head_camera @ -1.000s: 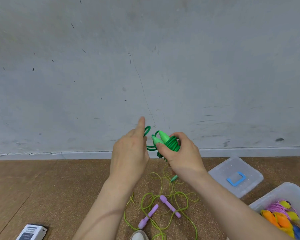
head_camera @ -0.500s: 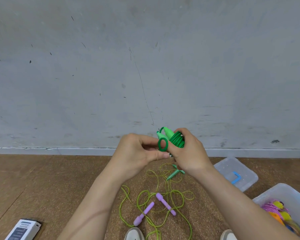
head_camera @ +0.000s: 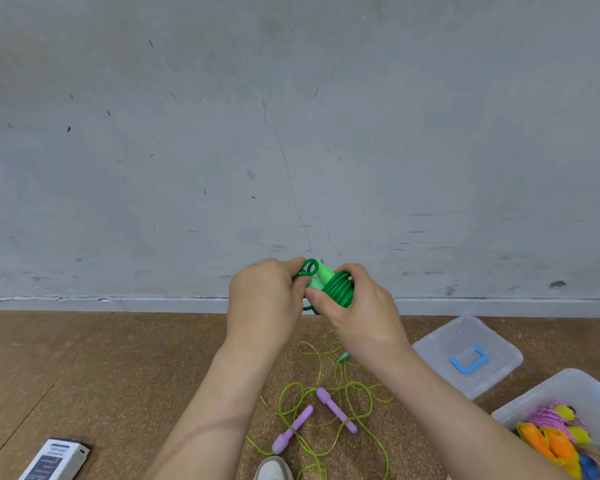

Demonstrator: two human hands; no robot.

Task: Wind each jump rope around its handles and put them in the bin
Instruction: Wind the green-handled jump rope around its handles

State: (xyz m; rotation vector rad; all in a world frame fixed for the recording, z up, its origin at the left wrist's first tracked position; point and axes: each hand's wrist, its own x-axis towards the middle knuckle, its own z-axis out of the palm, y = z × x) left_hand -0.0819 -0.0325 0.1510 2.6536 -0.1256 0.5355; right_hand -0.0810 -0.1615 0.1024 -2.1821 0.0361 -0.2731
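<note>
A dark green jump rope [head_camera: 340,289] is coiled around its two light green handles, held up in front of the wall. My right hand [head_camera: 357,306] grips the coiled bundle from the right. My left hand [head_camera: 264,299] pinches the rope's loose end loop at the top left of the bundle. On the floor below lies a yellow-green rope with purple handles [head_camera: 335,414], spread out in loose loops. The clear bin [head_camera: 555,393] at the lower right holds wound ropes in orange, yellow and pink.
A clear bin lid with a blue latch [head_camera: 468,355] lies on the cork floor right of my hands. A small white box [head_camera: 54,460] sits at the lower left. A shoe tip [head_camera: 274,469] shows at the bottom edge. The grey wall stands close ahead.
My left hand went from pointing a finger up beside the bundle to closing in on it and pinching the rope's end loop. The right hand kept its grip on the bundle.
</note>
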